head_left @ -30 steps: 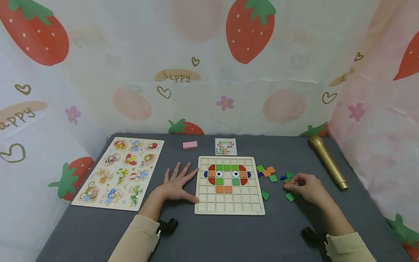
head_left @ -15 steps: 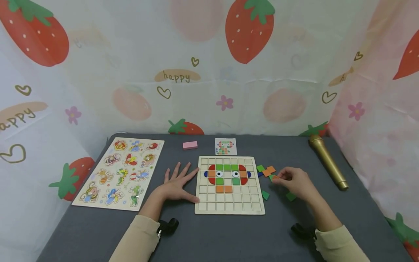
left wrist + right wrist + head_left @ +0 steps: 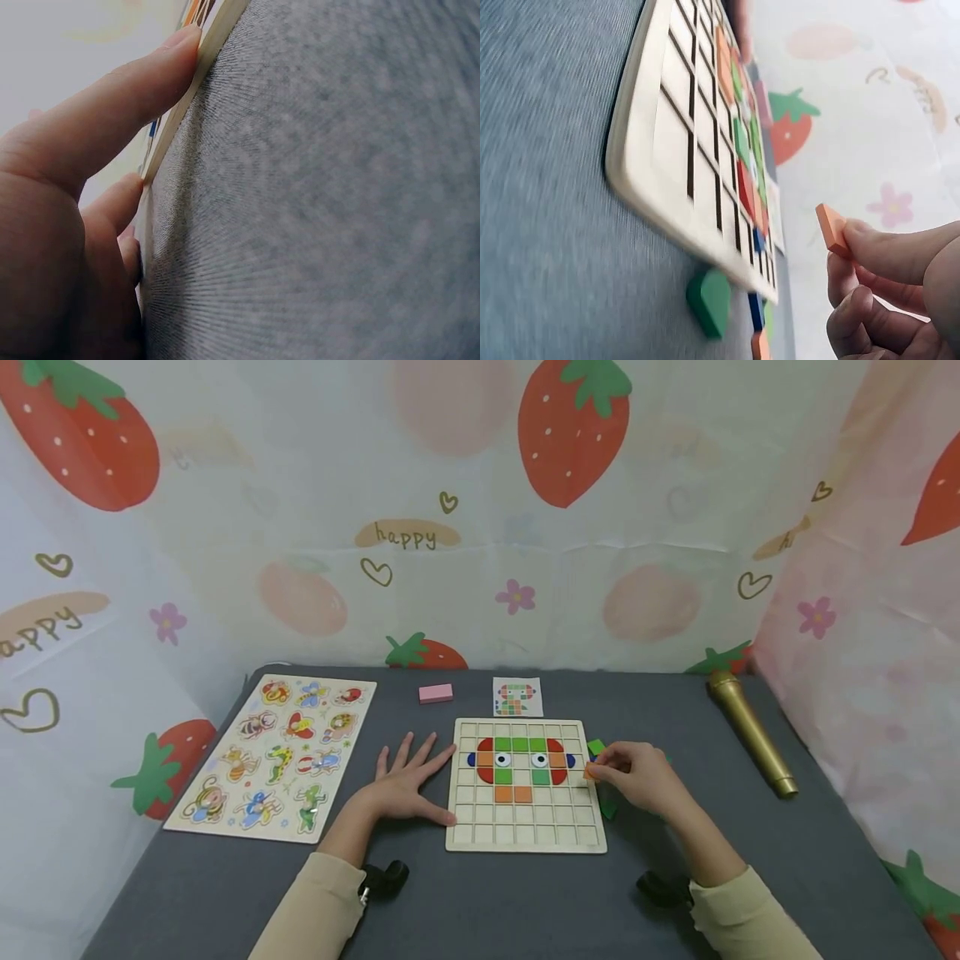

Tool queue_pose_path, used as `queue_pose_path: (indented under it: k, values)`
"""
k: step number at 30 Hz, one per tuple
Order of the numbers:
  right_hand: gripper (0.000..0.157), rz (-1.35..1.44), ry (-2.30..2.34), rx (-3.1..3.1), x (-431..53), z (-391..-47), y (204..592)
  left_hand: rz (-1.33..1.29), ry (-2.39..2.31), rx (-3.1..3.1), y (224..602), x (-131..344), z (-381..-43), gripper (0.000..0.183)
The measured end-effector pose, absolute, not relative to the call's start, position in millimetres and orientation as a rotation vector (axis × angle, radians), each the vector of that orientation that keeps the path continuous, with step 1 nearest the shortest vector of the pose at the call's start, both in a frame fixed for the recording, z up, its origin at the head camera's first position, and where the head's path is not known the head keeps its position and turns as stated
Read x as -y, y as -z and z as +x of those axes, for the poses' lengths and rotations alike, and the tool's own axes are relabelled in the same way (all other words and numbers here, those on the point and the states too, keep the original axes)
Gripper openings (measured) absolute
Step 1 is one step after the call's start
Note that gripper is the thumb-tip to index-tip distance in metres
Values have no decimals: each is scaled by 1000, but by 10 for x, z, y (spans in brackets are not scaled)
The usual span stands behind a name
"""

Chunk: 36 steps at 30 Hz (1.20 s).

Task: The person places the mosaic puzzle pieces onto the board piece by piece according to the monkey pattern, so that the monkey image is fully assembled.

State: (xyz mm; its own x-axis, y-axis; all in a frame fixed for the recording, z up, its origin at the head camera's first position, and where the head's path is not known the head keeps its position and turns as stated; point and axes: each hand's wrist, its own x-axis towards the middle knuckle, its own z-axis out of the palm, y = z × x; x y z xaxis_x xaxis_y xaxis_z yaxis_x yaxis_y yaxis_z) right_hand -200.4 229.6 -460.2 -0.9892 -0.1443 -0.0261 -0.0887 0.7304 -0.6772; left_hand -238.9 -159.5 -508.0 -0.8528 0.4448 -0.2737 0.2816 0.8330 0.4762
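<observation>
A wooden grid board [image 3: 525, 837] lies mid-table, with coloured tiles set in its upper rows forming a face with two eyes. My left hand [image 3: 405, 785] is spread flat at its left edge, thumb and index fingertips touching the rim; in the left wrist view the thumb presses the board's side. My right hand [image 3: 637, 774] pinches an orange square tile [image 3: 831, 230] between thumb and fingers, held up by the board's right edge. Below it, a green tile [image 3: 709, 303] lies beside the board. The right hand partly hides the loose tiles in the head view.
A small picture card [image 3: 517, 697] lies behind the board, with a pink block [image 3: 435, 693] to its left. An insect puzzle board [image 3: 277, 756] is at the left. A gold microphone-shaped object [image 3: 752, 733] lies at the right. Printed cloth hangs behind the table.
My right hand has carried the orange tile leftward from the loose pile to the board's right edge. My left hand has stayed in place.
</observation>
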Motion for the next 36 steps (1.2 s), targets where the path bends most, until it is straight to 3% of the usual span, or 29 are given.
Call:
queue_pose_path:
  k: [15, 36]
  values:
    - [9, -339, 1170, -2750, -1839, -1988, 4725, 557, -608, -2642, 5076, 1615, -2376, 115]
    - [12, -359, 994, -2789, -1435, -1893, 4855, 554, -613, -2634, 5044, 1587, -2376, 117]
